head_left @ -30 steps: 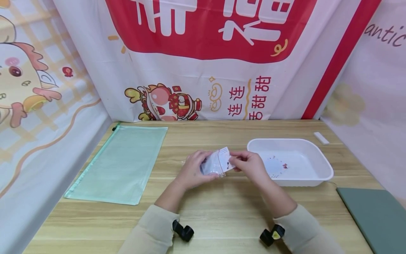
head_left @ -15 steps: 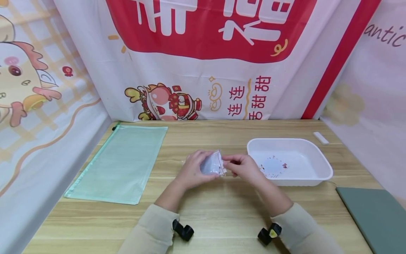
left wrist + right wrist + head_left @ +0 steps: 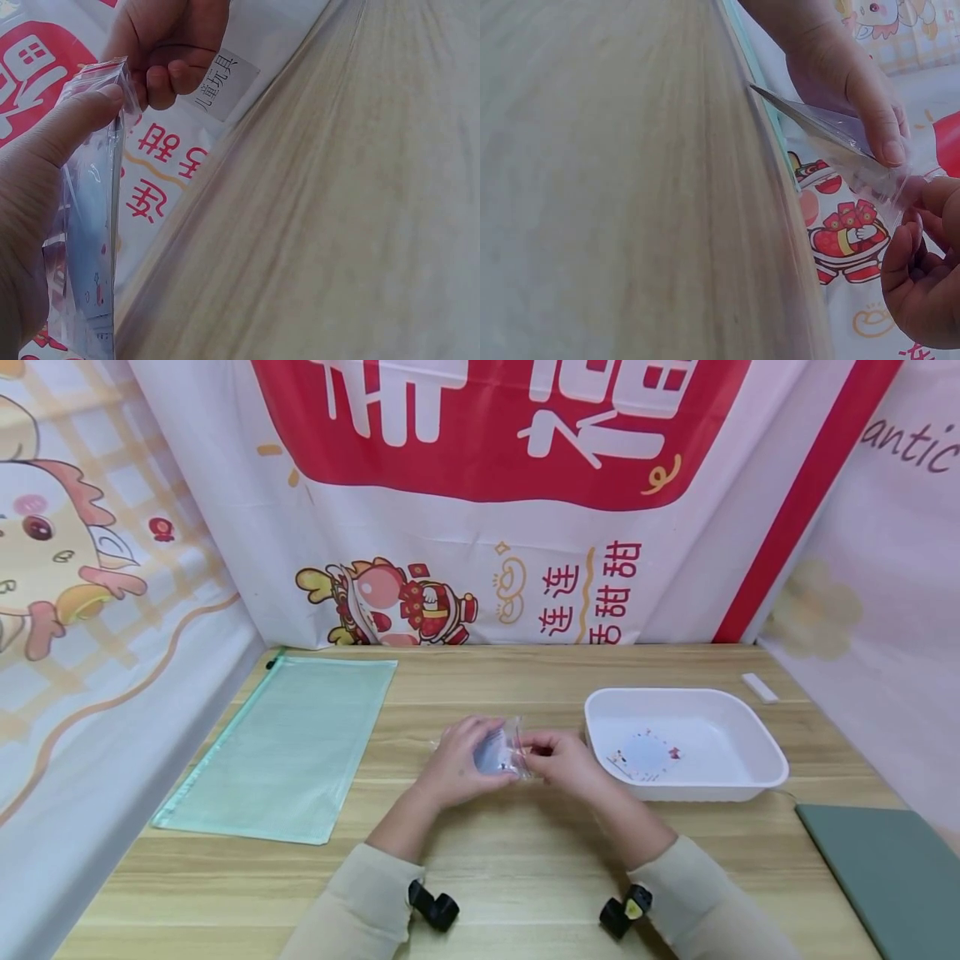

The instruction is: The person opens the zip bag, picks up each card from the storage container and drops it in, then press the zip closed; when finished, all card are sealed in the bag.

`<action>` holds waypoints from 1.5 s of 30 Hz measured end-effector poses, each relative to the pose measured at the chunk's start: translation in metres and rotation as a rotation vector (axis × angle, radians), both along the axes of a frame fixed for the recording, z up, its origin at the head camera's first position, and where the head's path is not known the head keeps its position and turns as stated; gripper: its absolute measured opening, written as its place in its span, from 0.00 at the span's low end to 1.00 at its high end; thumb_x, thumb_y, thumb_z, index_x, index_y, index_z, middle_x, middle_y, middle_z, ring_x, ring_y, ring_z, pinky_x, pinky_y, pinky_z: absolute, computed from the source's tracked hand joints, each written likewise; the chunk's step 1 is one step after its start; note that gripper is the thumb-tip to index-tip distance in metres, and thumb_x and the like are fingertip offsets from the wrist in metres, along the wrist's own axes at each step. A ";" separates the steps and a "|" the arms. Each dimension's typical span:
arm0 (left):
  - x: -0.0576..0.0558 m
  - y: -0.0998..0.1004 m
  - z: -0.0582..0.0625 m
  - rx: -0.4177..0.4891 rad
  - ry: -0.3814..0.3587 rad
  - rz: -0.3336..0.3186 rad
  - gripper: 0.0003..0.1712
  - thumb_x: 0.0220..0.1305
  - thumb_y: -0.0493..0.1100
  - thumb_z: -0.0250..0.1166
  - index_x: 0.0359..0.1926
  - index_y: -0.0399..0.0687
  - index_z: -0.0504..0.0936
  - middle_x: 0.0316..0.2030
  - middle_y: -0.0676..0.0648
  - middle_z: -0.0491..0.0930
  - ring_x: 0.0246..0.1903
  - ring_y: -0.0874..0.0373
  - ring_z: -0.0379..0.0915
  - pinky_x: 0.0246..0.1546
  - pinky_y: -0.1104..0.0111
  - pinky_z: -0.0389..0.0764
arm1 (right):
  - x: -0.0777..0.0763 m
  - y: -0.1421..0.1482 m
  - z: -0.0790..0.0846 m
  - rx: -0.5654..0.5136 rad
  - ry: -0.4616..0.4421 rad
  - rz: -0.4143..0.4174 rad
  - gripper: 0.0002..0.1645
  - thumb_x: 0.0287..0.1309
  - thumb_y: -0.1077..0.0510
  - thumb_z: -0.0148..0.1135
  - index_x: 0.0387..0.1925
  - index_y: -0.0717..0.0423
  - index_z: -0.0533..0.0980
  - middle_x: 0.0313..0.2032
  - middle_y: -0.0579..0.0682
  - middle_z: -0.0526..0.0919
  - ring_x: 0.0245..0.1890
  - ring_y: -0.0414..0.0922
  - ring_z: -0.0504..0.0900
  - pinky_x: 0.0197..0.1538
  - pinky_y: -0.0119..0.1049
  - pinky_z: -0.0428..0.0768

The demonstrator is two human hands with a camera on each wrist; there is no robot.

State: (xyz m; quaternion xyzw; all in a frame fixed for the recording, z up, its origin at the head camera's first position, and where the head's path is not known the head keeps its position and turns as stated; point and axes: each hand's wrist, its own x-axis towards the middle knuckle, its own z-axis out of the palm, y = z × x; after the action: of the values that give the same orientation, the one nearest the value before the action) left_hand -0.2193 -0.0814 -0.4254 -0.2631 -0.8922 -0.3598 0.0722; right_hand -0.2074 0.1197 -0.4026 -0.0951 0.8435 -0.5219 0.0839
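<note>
My left hand grips a small clear zip bag from the left, thumb on the near side and fingers on the far side. Inside the bag is a thin stack of pale blue cards with small printed figures. A red line runs along the bag's mouth, which faces right. My right hand pinches the bag at that mouth between thumb and curled fingers. In the right wrist view, the bag is seen nearly edge-on, held above the tabletop.
A white tray with a pale blue round print on its floor stands at the right. Behind it lies a small white block. A mint zip pouch lies at the left, a dark green board at the front right. Fabric walls surround the table.
The white card that stuck out of the bag has slid left into it. My right hand has followed leftward and now pinches the bag's mouth. My left hand stays in place.
</note>
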 end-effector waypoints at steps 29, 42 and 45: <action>0.001 0.000 -0.001 -0.006 -0.018 0.013 0.46 0.46 0.61 0.75 0.66 0.51 0.72 0.61 0.46 0.74 0.60 0.47 0.69 0.61 0.50 0.70 | -0.037 0.169 0.013 0.428 -0.214 -0.198 0.36 0.64 0.46 0.60 0.67 0.59 0.66 0.59 0.67 0.72 0.49 0.54 0.76 0.50 0.45 0.80; 0.001 0.000 -0.002 -0.013 -0.018 0.013 0.47 0.46 0.61 0.75 0.66 0.51 0.72 0.61 0.45 0.74 0.60 0.47 0.69 0.60 0.50 0.71 | -0.042 0.178 0.002 0.595 -0.304 -0.152 0.40 0.55 0.48 0.69 0.63 0.65 0.67 0.51 0.66 0.77 0.47 0.55 0.76 0.51 0.50 0.74; 0.001 0.000 -0.001 -0.013 -0.029 0.014 0.47 0.46 0.61 0.75 0.67 0.51 0.71 0.62 0.45 0.74 0.61 0.46 0.69 0.60 0.49 0.71 | -0.041 0.176 0.002 0.618 -0.318 -0.156 0.41 0.54 0.48 0.70 0.63 0.64 0.67 0.55 0.68 0.75 0.50 0.58 0.74 0.57 0.57 0.72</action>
State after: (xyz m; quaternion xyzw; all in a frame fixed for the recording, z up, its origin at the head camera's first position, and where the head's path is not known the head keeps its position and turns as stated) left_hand -0.2181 -0.0813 -0.4263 -0.2521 -0.8973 -0.3573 0.0601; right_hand -0.2488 0.2956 -0.4002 0.0821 0.9426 -0.2552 0.1988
